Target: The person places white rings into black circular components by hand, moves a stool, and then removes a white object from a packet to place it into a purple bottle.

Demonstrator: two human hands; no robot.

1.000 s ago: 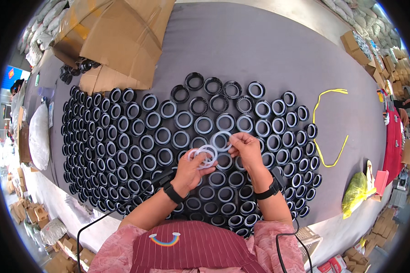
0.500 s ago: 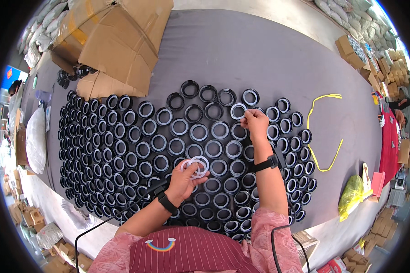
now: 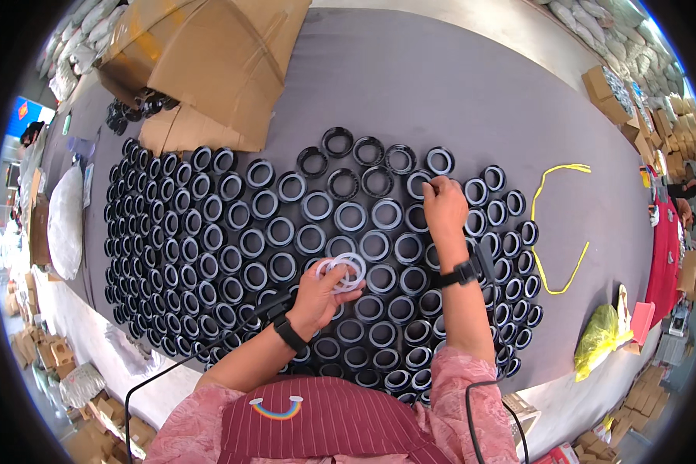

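Rows of black ring-shaped parts (image 3: 350, 216), most with a pale ring on their top face, cover the near half of the table. Several darker ones (image 3: 343, 184) without a pale face lie at the far middle. My left hand (image 3: 321, 298) is closed around a few translucent white rings (image 3: 353, 271), held above the parts. Farther out, my right hand (image 3: 445, 209) bends its fingers down among the black parts, beside a pale-faced one (image 3: 419, 185). Its fingertips are mostly hidden, so what they pinch or press does not show.
A big cardboard box (image 3: 216, 69) lies at the far left, with loose black parts (image 3: 135, 112) at its side. On the right are a yellow strap (image 3: 535, 224), a yellow plastic bag (image 3: 595, 340) and a pink tray (image 3: 641, 321). Black cables hang by both forearms.
The whole view has shifted slightly. My right hand has moved a little to the right from the pale-faced part it was touching. My left hand still holds the white rings.
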